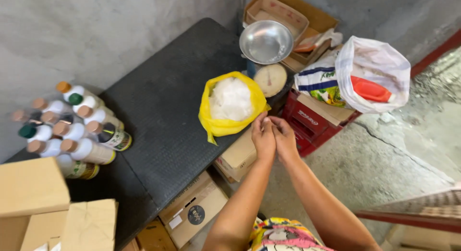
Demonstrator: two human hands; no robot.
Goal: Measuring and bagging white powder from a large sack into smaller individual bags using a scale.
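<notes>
A yellow plastic bag (216,124) full of white powder stands open on the black table (163,97), near its right edge. My left hand (263,136) and my right hand (284,136) are pressed together just right of the bag, over the table's edge. The fingers are closed against each other, and I cannot tell whether anything is between them. Beyond the bag stands a kitchen scale (270,79) with a round dial and a metal bowl (266,41) on top.
Several white bottles (77,126) with brown and green caps lie at the table's left. Cardboard boxes (33,203) sit at the near left and under the table (194,210). A red crate (307,121) holds bags (372,73) at right. Concrete walls rise behind.
</notes>
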